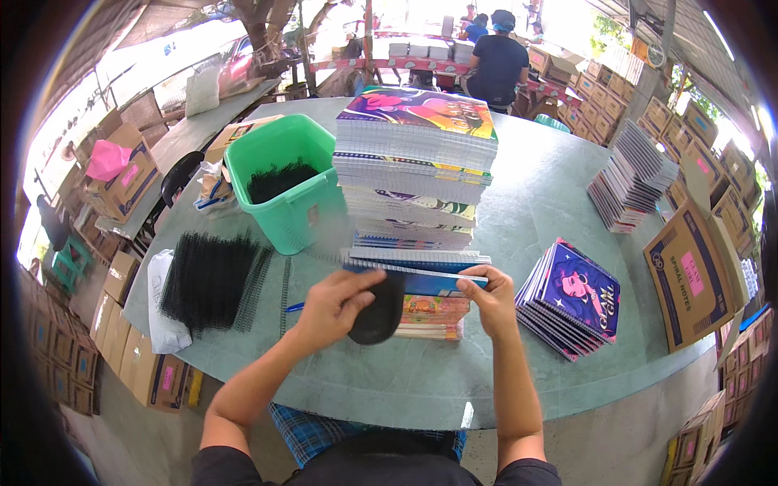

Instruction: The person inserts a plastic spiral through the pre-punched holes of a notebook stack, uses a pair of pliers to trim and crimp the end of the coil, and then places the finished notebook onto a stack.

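Observation:
A notebook with a blue cover [438,281] is held up in front of the tall notebook stack [415,144]. My right hand [491,296] pinches its right end between thumb and fingers. At its left end, my left hand [334,301] is closed on a black, rounded, flat object [379,311] whose kind I cannot make out. A grey smear beside the notebook's left end looks like a moving wire or coil, too blurred to be sure. Below the notebook lies a short stack with pinkish covers [433,316]. Left of my left hand are a blue pen [295,307] and a single black spiral coil [284,296].
A pile of black coils [209,279] lies left on the table [519,389], by a green bin [296,223] holding more. Spiral notebooks [574,293] stand stacked at right, others [632,178] farther back. An open carton [689,275] is at the right edge; a person [497,65] sits beyond.

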`<control>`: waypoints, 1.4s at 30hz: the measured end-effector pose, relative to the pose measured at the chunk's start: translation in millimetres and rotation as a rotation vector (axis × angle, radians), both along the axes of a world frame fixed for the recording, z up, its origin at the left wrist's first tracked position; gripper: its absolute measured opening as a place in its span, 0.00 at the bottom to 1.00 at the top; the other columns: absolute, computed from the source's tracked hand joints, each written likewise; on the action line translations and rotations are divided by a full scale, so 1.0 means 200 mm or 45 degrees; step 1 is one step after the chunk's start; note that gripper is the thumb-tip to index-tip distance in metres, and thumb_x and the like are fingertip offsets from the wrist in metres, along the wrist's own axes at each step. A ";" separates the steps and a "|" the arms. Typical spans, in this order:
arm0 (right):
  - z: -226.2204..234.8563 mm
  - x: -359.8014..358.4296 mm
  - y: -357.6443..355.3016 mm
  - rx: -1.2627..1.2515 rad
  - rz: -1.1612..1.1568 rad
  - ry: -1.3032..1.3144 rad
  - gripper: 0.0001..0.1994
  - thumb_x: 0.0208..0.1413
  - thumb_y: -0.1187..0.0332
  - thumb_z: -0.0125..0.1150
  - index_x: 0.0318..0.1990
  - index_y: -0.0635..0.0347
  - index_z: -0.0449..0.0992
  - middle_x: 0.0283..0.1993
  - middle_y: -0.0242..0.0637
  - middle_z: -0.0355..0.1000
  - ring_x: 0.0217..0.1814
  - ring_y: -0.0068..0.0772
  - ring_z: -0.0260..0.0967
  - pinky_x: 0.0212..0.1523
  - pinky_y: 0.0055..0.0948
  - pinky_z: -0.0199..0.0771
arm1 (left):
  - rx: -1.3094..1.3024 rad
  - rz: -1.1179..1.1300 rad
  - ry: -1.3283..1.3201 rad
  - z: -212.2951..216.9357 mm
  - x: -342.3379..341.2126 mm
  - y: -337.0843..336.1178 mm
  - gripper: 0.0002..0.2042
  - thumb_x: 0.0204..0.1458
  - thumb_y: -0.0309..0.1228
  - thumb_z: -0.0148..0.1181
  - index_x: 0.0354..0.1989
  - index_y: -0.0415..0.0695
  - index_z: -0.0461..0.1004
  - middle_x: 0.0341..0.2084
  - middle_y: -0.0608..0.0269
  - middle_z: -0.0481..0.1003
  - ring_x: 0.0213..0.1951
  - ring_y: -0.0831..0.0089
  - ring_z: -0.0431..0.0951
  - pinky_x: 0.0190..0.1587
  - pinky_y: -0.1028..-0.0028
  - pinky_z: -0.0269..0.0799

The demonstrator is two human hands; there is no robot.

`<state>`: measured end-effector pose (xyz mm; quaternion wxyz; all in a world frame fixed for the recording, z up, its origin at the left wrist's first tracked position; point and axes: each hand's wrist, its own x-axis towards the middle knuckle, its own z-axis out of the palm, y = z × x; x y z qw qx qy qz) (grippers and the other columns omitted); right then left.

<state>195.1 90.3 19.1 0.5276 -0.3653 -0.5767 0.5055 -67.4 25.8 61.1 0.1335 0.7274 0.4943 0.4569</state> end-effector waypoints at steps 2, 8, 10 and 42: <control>-0.06 -0.04 -0.02 -0.039 0.021 0.268 0.10 0.51 0.71 0.64 0.37 0.69 0.76 0.33 0.34 0.74 0.34 0.19 0.68 0.35 0.20 0.70 | 0.252 0.373 -0.204 0.03 0.02 0.01 0.16 0.48 0.24 0.57 0.48 0.46 0.75 0.27 0.54 0.72 0.30 0.64 0.72 0.35 0.72 0.68; -0.06 -0.04 -0.04 -0.127 0.011 0.244 0.12 0.52 0.69 0.63 0.40 0.69 0.76 0.34 0.35 0.74 0.35 0.18 0.68 0.36 0.19 0.69 | -0.031 0.167 -0.128 0.04 0.06 -0.01 0.14 0.51 0.26 0.55 0.47 0.43 0.74 0.30 0.57 0.72 0.32 0.68 0.73 0.38 0.74 0.67; -0.07 -0.05 -0.04 -0.117 0.005 0.255 0.11 0.52 0.69 0.63 0.40 0.68 0.76 0.34 0.35 0.74 0.34 0.18 0.68 0.35 0.18 0.69 | 0.259 0.353 -0.553 0.08 0.09 0.05 0.14 0.51 0.26 0.56 0.48 0.44 0.74 0.29 0.57 0.73 0.33 0.69 0.73 0.40 0.75 0.67; 0.05 -0.16 -0.11 -0.337 -0.206 0.610 0.17 0.60 0.56 0.49 0.22 0.54 0.67 0.17 0.21 0.57 0.16 0.11 0.51 0.19 0.17 0.54 | 0.273 0.021 0.009 0.03 0.27 0.11 0.14 0.50 0.25 0.56 0.47 0.45 0.74 0.33 0.58 0.74 0.32 0.66 0.73 0.39 0.72 0.68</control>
